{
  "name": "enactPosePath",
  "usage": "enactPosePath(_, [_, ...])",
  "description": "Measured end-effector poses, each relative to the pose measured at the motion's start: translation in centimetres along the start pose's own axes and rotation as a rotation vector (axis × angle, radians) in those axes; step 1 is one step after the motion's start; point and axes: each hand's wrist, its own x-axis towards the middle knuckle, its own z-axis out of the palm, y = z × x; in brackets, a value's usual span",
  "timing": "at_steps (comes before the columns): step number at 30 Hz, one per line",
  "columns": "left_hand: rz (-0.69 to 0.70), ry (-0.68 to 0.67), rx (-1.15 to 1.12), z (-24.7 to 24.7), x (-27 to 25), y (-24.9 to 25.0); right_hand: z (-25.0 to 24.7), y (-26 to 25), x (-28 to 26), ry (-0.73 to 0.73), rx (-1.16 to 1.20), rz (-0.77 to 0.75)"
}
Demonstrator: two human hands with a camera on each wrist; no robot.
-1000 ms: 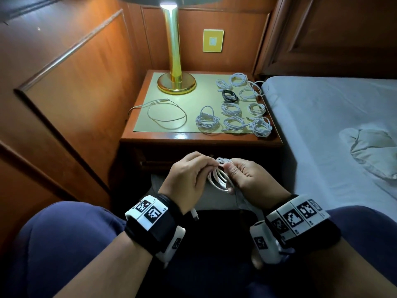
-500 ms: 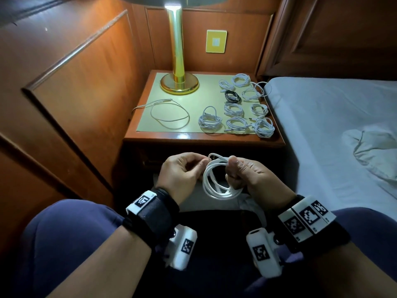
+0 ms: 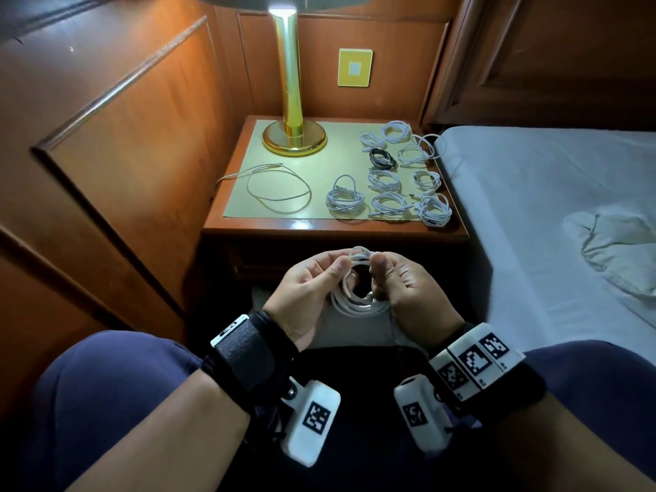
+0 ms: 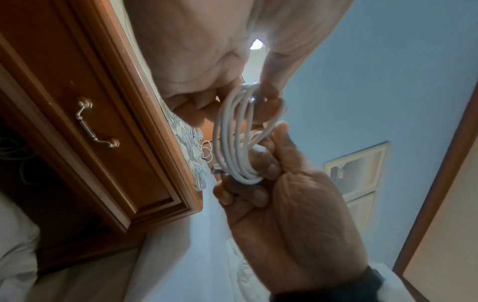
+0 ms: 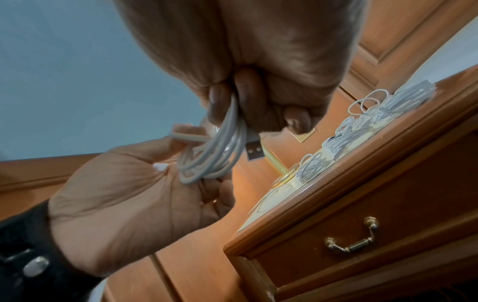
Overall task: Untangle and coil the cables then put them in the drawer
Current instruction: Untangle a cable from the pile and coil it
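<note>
A white cable coil (image 3: 355,301) of several loops hangs between my two hands, in front of the nightstand and above my lap. My left hand (image 3: 319,275) pinches its top with thumb and fingers. My right hand (image 3: 394,278) grips the other side, its fingers curled round the loops (image 5: 232,122). A USB plug (image 5: 254,152) sticks out of the coil beside the right fingers. The nightstand drawer (image 5: 362,214), with a metal handle (image 4: 97,122), is shut. Several coiled white cables (image 3: 388,202) and one black coil (image 3: 381,158) lie on the nightstand top. One loose white cable (image 3: 278,190) lies at its left.
A brass lamp (image 3: 294,136) stands at the back of the nightstand (image 3: 319,227). Wooden wall panels close off the left side. A bed with a grey sheet (image 3: 532,207) runs along the right. My knees frame the bottom of the head view.
Both hands have turned palm up. The coil, earlier squeezed between them and then opened into a loop, now hangs lower with both hands holding its upper part.
</note>
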Motion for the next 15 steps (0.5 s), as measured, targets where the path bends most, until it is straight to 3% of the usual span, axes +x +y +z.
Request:
enactPosePath(3, [-0.07,-0.073,-0.023,-0.03,-0.05,0.62,0.15,-0.02,0.0,0.032,-0.049,-0.02])
enactPosePath(6, [0.01,-0.079,0.171,-0.16,0.02,0.52,-0.06,0.26,0.0,0.044,-0.068,-0.01])
enactPosePath(11, [0.212,0.182,0.758,-0.26,0.22,0.06,-0.11,0.65,-0.01,0.059,-0.203,-0.041])
enactPosePath(15, [0.291,0.324,0.944,-0.4,0.0,0.23,-0.09,0.48,0.08,0.109,-0.346,-0.075])
